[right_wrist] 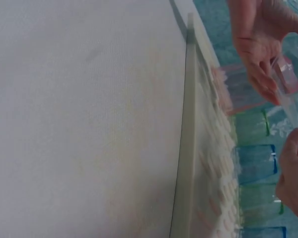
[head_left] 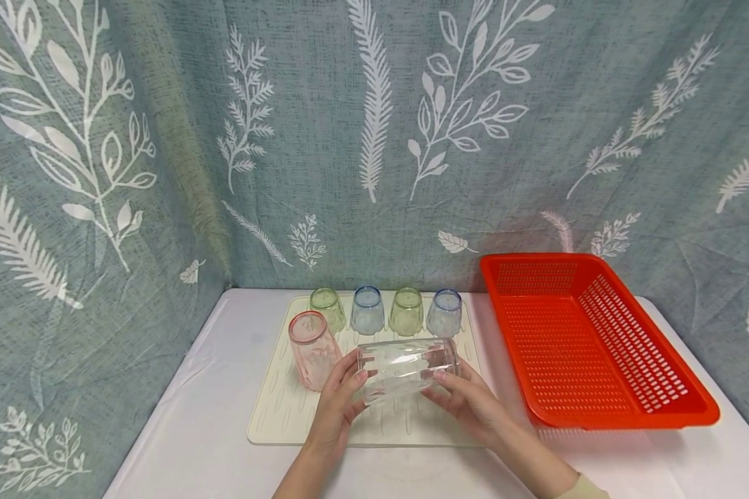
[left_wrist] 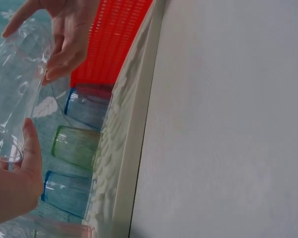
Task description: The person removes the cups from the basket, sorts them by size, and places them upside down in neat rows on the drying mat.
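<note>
A tall clear glass (head_left: 406,367) lies on its side in the air above a cream drainer tray (head_left: 274,419). My left hand (head_left: 339,402) grips one end of it, and my right hand (head_left: 468,402) holds the other end. In the left wrist view, the clear glass (left_wrist: 12,94) slants between both hands. Just left of my left hand, a tall pink glass (head_left: 315,353) stands upside down on the tray. Behind the clear glass, short upturned tumblers form a row: green (head_left: 327,308), blue (head_left: 367,312), green (head_left: 407,312) and blue (head_left: 444,314).
A red perforated plastic basket (head_left: 574,346) stands to the right of the tray, its long side angled. The table has a white cover (head_left: 193,416). A grey-green curtain (head_left: 324,138) with white leaf prints hangs behind and at both sides.
</note>
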Tool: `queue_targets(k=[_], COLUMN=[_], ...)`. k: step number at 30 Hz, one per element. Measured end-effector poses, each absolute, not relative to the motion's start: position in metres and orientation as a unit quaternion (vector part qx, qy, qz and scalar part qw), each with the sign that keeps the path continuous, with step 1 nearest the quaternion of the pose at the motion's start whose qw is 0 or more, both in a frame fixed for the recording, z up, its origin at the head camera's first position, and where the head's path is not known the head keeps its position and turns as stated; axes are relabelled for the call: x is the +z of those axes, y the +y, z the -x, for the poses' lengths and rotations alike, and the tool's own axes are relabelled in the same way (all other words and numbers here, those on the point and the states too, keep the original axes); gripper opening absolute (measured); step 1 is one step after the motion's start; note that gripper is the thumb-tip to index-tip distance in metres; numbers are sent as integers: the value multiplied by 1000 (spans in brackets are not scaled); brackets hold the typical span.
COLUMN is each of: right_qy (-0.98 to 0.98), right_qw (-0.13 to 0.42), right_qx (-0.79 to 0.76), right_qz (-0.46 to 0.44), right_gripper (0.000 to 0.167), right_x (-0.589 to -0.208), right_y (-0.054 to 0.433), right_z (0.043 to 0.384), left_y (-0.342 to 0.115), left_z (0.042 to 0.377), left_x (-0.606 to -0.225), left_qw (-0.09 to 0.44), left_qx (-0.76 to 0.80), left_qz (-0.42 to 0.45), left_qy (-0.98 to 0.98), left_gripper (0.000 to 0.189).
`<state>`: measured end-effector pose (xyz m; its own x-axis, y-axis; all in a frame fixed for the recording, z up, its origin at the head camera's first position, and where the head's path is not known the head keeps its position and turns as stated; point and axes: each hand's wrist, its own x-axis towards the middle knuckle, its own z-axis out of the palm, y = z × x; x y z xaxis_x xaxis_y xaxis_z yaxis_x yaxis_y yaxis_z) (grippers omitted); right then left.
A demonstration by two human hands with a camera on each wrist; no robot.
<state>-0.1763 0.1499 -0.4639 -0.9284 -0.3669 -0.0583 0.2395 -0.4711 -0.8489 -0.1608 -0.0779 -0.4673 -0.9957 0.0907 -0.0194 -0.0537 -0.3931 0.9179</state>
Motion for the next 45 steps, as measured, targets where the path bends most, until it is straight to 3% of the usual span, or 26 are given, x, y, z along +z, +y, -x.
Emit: queue_targets(k=[7, 11, 14, 20, 23, 25, 29, 36, 45], right_qy=[483, 497, 523, 598, 644, 680, 766, 842, 861], right_qw=[177, 167, 144, 75, 47, 33, 7, -38, -78], right_qx=[-855, -850, -839, -797, -764, -733, -643, -536, -488], right_qz=[68, 59, 44, 15, 5, -2, 0, 36, 122], right_gripper=[54, 64, 63, 65, 69, 73, 74, 73, 71], right_x=[-464, -463, -460, -453, -451, -449, -448, -448, -447], right_y=[147, 145, 144, 141, 139, 137, 133, 121, 105], right_z=[178, 182, 186, 200, 208, 212, 220, 226, 231], left_y=[-86, -96, -106, -134, -151, -162, -179, -193, -198], left_z=[160, 157, 154, 154, 159, 162, 166, 170, 173], left_x=[-467, -469, -471, -476, -480, -482, -482, -489, -495], left_qw=[59, 31, -43, -303, -359, -345, -245, -99, -30], left_qx=[817, 776, 732, 662, 620, 597, 571, 533, 555], left_qz=[-18, -35, -47, -82, -44, 7, 99, 141, 148], left_qy=[573, 629, 678, 680, 696, 724, 777, 828, 818], left_gripper=[64, 62, 52, 22, 26, 33, 49, 72, 79])
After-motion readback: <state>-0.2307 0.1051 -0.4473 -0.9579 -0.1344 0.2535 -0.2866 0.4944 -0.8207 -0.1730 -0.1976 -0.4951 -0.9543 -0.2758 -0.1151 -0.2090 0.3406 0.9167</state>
